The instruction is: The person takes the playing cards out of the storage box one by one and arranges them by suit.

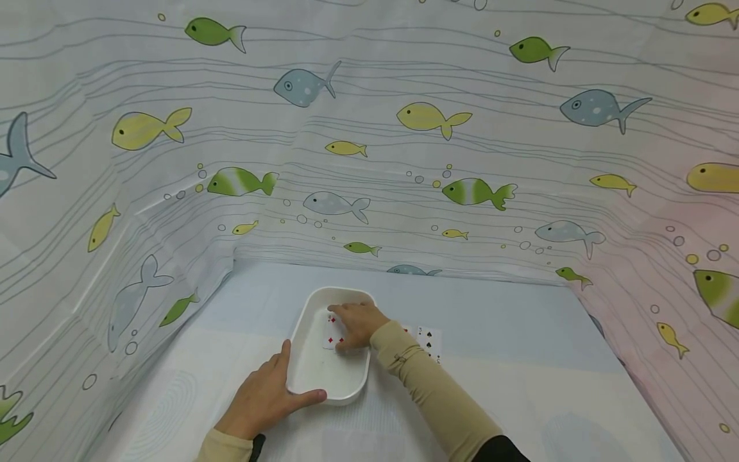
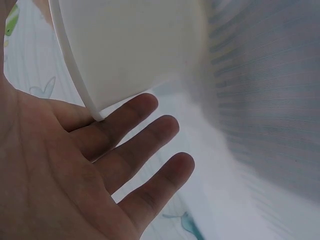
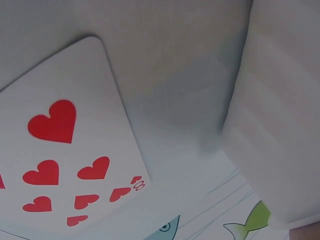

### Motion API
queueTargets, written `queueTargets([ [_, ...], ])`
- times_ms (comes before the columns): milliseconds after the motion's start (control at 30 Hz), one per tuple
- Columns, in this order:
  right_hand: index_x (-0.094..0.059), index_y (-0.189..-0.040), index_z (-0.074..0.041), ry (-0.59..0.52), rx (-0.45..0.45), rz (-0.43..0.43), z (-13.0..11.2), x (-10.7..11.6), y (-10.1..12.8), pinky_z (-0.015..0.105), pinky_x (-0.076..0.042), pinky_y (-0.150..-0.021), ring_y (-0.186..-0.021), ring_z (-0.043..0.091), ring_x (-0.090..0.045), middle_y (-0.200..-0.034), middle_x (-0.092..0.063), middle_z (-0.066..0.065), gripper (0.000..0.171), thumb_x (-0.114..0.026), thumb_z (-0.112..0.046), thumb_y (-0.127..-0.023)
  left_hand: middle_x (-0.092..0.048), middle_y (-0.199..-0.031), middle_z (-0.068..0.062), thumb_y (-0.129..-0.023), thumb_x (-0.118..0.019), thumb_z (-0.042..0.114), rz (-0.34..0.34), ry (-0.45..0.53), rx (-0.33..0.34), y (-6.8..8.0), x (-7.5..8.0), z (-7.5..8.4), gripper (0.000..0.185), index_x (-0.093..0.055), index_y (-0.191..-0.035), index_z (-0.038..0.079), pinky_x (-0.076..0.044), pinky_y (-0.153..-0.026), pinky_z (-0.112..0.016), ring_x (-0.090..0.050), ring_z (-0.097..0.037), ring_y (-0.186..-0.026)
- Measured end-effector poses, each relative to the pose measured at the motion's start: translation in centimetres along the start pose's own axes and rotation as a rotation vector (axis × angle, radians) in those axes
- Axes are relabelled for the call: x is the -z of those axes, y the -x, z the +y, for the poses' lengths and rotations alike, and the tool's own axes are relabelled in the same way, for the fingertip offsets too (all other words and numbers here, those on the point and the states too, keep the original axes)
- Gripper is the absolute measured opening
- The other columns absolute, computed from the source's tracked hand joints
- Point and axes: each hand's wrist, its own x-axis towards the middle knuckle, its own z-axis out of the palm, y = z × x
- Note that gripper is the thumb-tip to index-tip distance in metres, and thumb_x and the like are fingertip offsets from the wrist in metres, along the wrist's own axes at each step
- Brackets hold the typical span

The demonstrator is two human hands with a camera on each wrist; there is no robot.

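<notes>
1. As the bare right hand [image 1: 359,324] reaches into a smooth white tray with rounded corners and raised walls [image 1: 314,372], its fingers lie over the upper part of a white playing card with red diamonds [image 1: 333,330]. The thumb is by the card's lower part; I cannot tell whether this grip pinches the card or only touches it.
2. That diamond card is inside the tray, face up, partly covered by the hand.
3. At the tray's near left corner, the bare left hand [image 1: 262,398] has its fingers extended and spread, thumb along the near rim; the left wrist view shows the rim's corner meeting the fingers.
4. To the right of the tray, a white playing card with black spades [image 1: 429,343] lies face up on the pale blue-and-white bench [image 1: 508,333], partly behind the tan right sleeve [image 1: 439,391].
5. In the right wrist view, a white playing card with red hearts [image 3: 90,130], marked 8, lies face up beside a white wall.
6. Around the bench hangs white sheeting printed with green, yellow and blue fish [image 1: 381,173].
</notes>
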Motion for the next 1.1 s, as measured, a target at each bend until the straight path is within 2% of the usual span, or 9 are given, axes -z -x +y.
queueTargets([
  [533, -0.042, -0.154, -0.025, 0.026, -0.021, 0.004, -0.47, 0.38, 0.41, 0.042, -0.033, -0.115, -0.133, 0.017, -0.051, -0.144, -0.057, -0.001, 0.086, -0.077, -0.053, -0.081, -0.055, -0.138, -0.028, -0.071, -0.072, 0.08, -0.009, 0.001, 0.001, -0.07, 0.0, 0.11, 0.132, -0.025, -0.155, -0.011, -0.05, -0.092, -0.054, -0.062, -0.038, -0.111],
  [900, -0.045, -0.152, -0.025, 0.056, -0.002, 0.04, -0.36, 0.24, 0.53, 0.04, -0.037, -0.113, -0.13, 0.018, -0.053, -0.138, -0.059, 0.001, 0.087, -0.079, -0.055, -0.079, -0.055, -0.137, -0.027, -0.071, -0.072, 0.079, -0.014, 0.001, 0.0, -0.14, -0.01, 0.12, 0.132, -0.024, -0.155, -0.011, -0.051, -0.091, -0.054, -0.063, -0.036, -0.109],
  [1100, -0.044, -0.153, -0.023, 0.023, -0.01, 0.053, -0.36, 0.27, 0.61, 0.04, -0.035, -0.114, -0.131, 0.019, -0.051, -0.139, -0.056, 0.002, 0.089, -0.08, -0.054, -0.077, -0.056, -0.135, -0.027, -0.071, -0.071, 0.08, -0.011, -0.021, 0.004, -0.24, -0.08, 0.13, 0.132, -0.025, -0.155, -0.011, -0.051, -0.089, -0.054, -0.064, -0.038, -0.106],
])
